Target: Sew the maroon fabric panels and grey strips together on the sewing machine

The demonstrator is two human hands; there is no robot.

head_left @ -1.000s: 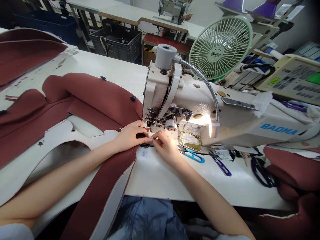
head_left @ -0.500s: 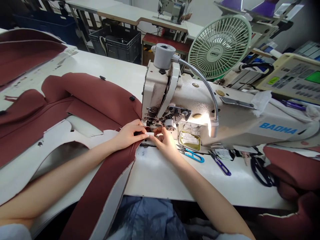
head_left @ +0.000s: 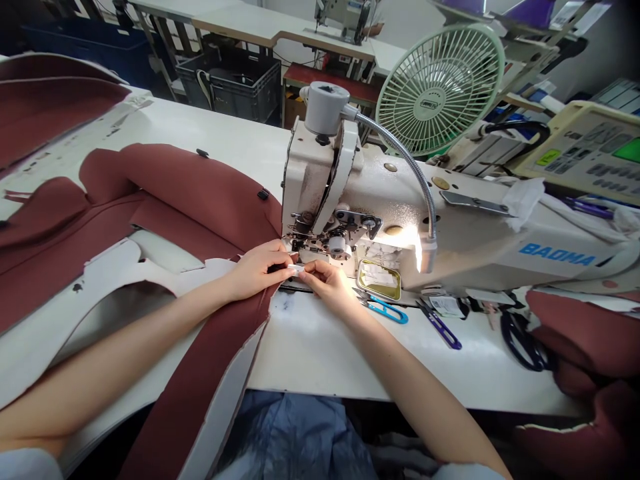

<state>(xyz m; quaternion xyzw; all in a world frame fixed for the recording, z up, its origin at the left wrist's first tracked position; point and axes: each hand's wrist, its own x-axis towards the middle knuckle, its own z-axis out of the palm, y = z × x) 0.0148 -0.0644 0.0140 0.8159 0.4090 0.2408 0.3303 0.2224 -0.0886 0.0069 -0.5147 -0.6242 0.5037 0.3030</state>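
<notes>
A small white label (head_left: 296,269) lies between my two hands, just in front of the sewing machine's (head_left: 305,230) presser foot. My left hand (head_left: 257,270) rests on the dark red padded cover (head_left: 200,193), its thumb and fingers closed at the label's left end. From the other side, the thumb and forefinger of my right hand (head_left: 329,285) pinch the label's right end. The cover's edge reaches under the needle area, and a long red strip with a pale backing (head_left: 227,393) hangs toward my lap. My fingers hide part of the label.
Right of my hands are a tin of white labels (head_left: 379,280), blue thread snips (head_left: 385,309), purple snips (head_left: 440,325) and black-handled scissors (head_left: 523,343). A bendable lamp (head_left: 427,253) lights the machine. Behind stand a green fan (head_left: 440,90) and a grey crate (head_left: 230,80).
My right hand's fingers have drawn back from beneath the presser area and closed more tightly on the label. Less of the label shows now. My left hand stays nearly in place.
</notes>
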